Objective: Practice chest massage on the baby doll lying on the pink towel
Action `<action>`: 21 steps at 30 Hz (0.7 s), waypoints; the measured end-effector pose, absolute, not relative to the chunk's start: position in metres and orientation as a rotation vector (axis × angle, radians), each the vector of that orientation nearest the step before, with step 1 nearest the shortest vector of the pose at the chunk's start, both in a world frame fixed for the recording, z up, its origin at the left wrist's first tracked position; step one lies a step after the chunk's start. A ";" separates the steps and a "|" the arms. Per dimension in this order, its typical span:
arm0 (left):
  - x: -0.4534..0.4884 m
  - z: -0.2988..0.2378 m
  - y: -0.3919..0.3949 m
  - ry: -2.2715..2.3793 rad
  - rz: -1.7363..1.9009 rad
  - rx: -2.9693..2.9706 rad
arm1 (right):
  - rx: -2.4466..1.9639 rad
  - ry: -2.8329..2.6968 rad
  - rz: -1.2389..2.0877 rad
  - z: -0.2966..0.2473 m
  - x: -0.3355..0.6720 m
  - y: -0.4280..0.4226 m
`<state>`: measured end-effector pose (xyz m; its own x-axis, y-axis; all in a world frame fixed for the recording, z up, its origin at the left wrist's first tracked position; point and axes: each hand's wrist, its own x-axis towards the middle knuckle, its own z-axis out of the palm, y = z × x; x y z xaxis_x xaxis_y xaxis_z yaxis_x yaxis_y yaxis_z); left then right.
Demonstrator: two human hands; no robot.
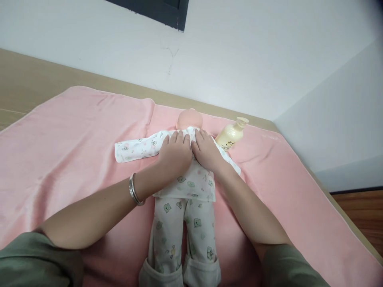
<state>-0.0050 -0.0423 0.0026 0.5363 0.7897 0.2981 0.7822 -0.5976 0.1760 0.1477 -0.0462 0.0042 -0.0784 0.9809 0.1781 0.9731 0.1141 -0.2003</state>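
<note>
A baby doll lies on a pink blanket (pixel 98 135), its round head (pixel 190 119) at the far end. It wears a white printed top (pixel 191 185) and matching trousers (pixel 169 227) with turned-up cuffs. My left hand (pixel 176 153) rests flat on the left of the doll's chest, fingers stretched toward the head. On the right of the chest lies my right hand (pixel 206 149), also flat with fingers extended. The two hands almost meet at the thumbs. One long sleeve (pixel 136 149) spreads out to the left; the other is partly hidden by my right arm.
A pale yellow pump bottle (pixel 231 134) is right of the doll's head, at a slant in view. The blanket covers a wooden surface (pixel 36 69), which runs up to a white wall (pixel 239 52). Brown wood (pixel 362 211) shows at the lower right.
</note>
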 end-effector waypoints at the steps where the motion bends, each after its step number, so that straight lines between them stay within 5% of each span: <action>1: -0.005 0.003 -0.041 1.375 0.563 2.735 | -1.938 -2.153 0.044 0.006 0.148 -0.048; 11: -0.010 -0.005 -0.002 1.315 0.628 2.650 | -1.903 -2.335 -0.142 0.012 0.135 -0.081; 21: -0.004 0.004 -0.036 1.439 0.608 2.616 | -2.016 -2.095 0.120 0.008 0.151 -0.045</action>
